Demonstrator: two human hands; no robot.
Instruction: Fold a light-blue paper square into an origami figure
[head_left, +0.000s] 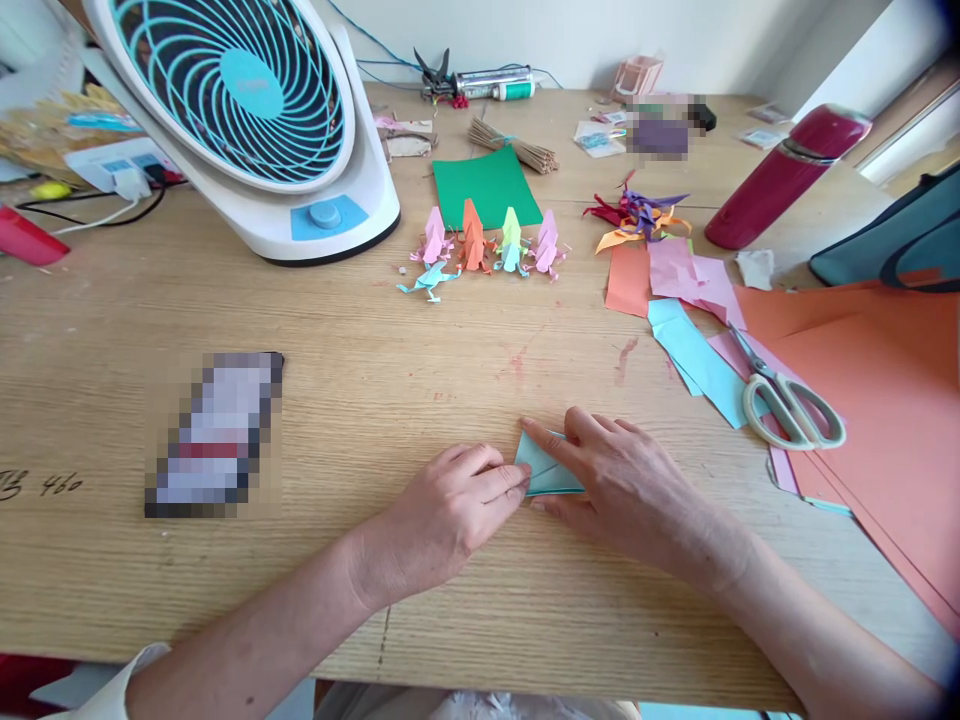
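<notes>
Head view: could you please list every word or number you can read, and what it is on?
"460", after an unclear mark: handwritten on the light wooden table.
Flat rectangular pixelated object: unreadable.
Tube labels at the table's back edge: too small to read.

Handwritten marks (41, 486) reading roughly "B 460" stand on the wooden table (112, 330), at its edge well to the left of the left hand (450, 510); labels on the far tubes (495, 85) beyond the hand are too small to read.

Both hands press a folded blue paper (550, 468) flat on the table (337, 340): left hand (450, 510) at its left edge, right hand (630, 485) covering its right side.
</notes>
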